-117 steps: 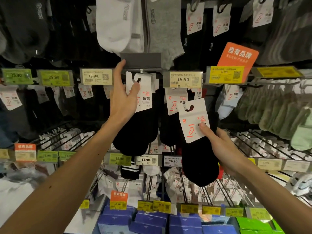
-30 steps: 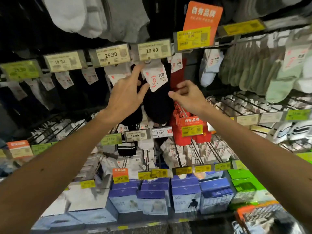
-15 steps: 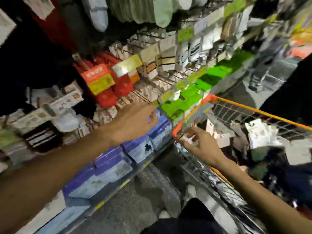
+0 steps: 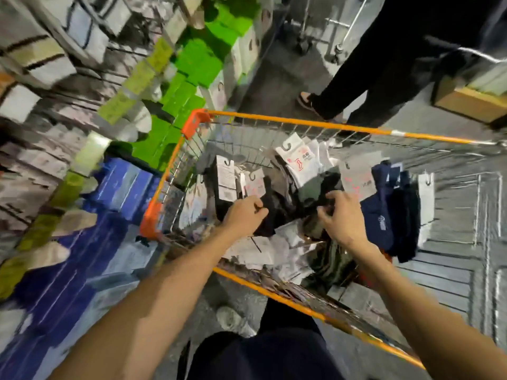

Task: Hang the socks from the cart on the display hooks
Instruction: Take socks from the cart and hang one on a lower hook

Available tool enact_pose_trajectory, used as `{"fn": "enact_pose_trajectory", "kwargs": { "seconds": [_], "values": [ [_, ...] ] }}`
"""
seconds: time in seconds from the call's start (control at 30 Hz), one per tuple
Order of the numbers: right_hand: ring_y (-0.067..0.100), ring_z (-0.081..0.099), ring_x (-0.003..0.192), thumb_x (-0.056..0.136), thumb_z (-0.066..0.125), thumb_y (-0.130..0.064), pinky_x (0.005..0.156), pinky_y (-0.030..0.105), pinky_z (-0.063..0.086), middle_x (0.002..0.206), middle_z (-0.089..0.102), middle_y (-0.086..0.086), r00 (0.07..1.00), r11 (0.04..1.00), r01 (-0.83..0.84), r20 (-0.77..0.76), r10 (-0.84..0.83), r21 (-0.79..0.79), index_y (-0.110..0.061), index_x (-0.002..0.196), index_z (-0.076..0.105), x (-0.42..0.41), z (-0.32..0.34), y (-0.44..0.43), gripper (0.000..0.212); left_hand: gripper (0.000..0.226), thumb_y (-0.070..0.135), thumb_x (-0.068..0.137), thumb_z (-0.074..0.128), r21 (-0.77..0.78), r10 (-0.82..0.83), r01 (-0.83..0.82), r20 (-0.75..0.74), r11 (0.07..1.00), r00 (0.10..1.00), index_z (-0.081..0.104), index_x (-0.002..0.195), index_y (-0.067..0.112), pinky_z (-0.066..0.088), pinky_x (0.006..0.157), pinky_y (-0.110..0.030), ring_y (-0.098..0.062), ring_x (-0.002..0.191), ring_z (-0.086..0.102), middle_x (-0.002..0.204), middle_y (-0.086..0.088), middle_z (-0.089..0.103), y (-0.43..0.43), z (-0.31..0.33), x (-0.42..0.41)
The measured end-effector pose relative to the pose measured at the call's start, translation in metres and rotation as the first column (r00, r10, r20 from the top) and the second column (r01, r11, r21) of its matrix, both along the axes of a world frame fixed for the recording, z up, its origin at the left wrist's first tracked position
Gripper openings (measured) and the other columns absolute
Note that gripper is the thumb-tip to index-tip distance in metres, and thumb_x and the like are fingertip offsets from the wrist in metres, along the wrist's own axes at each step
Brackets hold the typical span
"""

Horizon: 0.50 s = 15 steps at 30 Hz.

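Note:
I look down into a wire cart with an orange rim (image 4: 301, 122), filled with several sock pairs on white hanger cards. My left hand (image 4: 242, 213) is inside the cart, its fingers curled on a black pair of socks (image 4: 270, 218). My right hand (image 4: 341, 218) is beside it, fingers curled round a dark pair (image 4: 315, 190). A white pair with a red-printed card (image 4: 299, 163) lies behind my hands, and navy socks (image 4: 384, 215) lie to the right. The display hooks are out of view.
The lower display shelves run along the left with green boxes (image 4: 197, 64) and blue boxes (image 4: 120, 185). Another person's legs in black trousers (image 4: 370, 64) stand just beyond the cart. A brown box (image 4: 472, 102) sits at the far right.
My view has swung from the hooks down to the cart. Both hands left the hung black socks, dropped into the cart and now close on dark pairs there.

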State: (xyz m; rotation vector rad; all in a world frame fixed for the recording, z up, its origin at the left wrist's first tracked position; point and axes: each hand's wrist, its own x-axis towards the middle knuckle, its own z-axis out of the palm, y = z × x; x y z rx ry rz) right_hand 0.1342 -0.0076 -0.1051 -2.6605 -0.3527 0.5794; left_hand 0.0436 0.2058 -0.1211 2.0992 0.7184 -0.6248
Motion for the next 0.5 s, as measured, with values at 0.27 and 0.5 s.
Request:
{"fn": "enact_pose_trajectory", "kwargs": {
  "seconds": [0.27,0.5],
  "values": [
    [0.038,0.037,0.135,0.078,0.076,-0.041,0.106,0.055,0.029,0.145,0.044,0.019,0.880,0.946,0.295,0.424,-0.213,-0.136,-0.009,0.132,0.046,0.052,-0.010,-0.027,0.069,0.084,0.045,0.090,0.069,-0.290,0.467,-0.472,-0.090,0.833,0.880,0.026,0.155,0.015,0.036,0.109,-0.031,-0.022,0.133,0.045,0.149,-0.006,0.045,-0.045,-0.043,0.102],
    [0.040,0.052,0.121,0.074,0.085,-0.040,0.098,0.044,0.041,0.131,0.056,0.023,0.946,0.956,0.294,0.149,-0.289,-0.010,0.001,0.140,0.044,0.072,-0.008,-0.042,0.088,0.123,0.071,0.046,0.087,-0.438,0.694,-0.686,-0.174,0.581,0.699,0.035,0.148,0.027,0.042,0.109,-0.050,-0.025,0.130,0.051,0.142,-0.001,0.054,-0.051,-0.074,0.142]
  ]
}}
